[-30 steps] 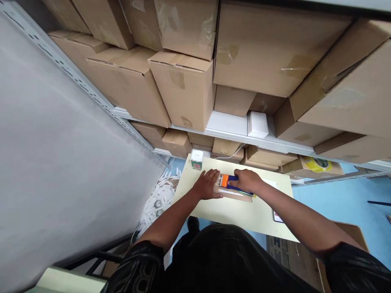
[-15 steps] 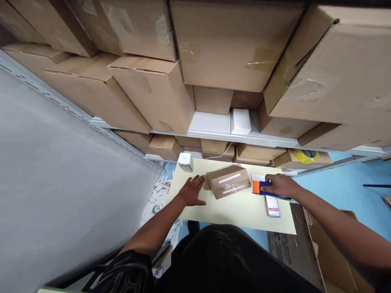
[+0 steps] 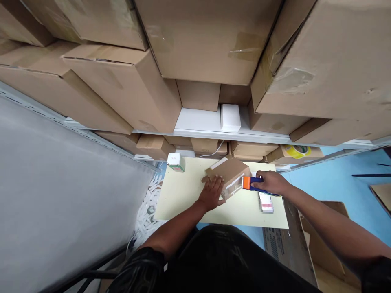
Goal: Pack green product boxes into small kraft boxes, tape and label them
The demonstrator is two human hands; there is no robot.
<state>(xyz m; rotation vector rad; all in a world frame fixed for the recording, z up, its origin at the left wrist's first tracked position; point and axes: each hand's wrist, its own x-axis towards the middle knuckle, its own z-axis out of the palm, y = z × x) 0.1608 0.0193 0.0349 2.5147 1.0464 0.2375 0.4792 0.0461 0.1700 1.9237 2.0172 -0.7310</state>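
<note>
Loosely spread, the fingers of the person's left hand [image 3: 210,196] lie against the near left part of a brown carton [image 3: 233,166], palm down and grasping nothing. By contrast, the fingers of the right hand [image 3: 270,182] are curled around a blue tape dispenser [image 3: 258,185], its orange end pointing left at the carton's right end; whether the two touch cannot be told. The carton sits askew at the middle of the far part of a pale yellow table [image 3: 183,199], white strips on its top and its near side. Just below the dispenser lies a phone [image 3: 266,202], its screen blurred. A small white and green box [image 3: 176,162] stands at the table's far left corner, well apart from both hands. Beyond the table, a white shelf [image 3: 197,121] bears large cartons [image 3: 210,40] and a small white box [image 3: 230,118]; lower down, a roll of yellow tape [image 3: 297,151] rests on another box. White scraps [image 3: 148,213] litter the floor at left, and an open carton [image 3: 330,260] stands at lower right.
</note>
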